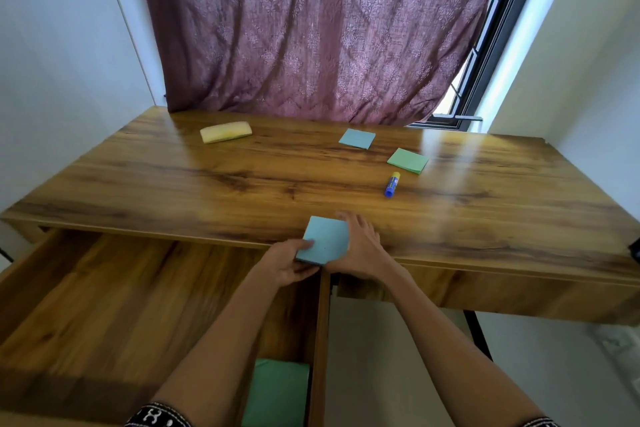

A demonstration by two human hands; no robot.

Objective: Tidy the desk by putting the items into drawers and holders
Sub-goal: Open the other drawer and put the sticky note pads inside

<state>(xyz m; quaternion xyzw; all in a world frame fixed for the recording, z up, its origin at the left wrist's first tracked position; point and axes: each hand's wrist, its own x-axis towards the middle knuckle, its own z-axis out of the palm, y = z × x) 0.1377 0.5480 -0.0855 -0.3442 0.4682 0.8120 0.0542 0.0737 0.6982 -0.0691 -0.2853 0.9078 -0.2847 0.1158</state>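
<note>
A wooden table (pixel 242 180) stands before a purple curtain (pixel 311 28). At the table's front edge, above the open drawer (pixel 104 305), a blue note pad (pixel 325 240) is held between both hands: the left hand (pixel 285 262) pinches its near corner, thumb on top, while the right hand (pixel 360 248) has spread fingers against its right side.

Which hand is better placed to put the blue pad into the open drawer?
The left hand, probably. It already grips the blue pad and is directly over the open drawer. The right hand only touches the pad's far side, beyond the drawer's right wall.
</note>
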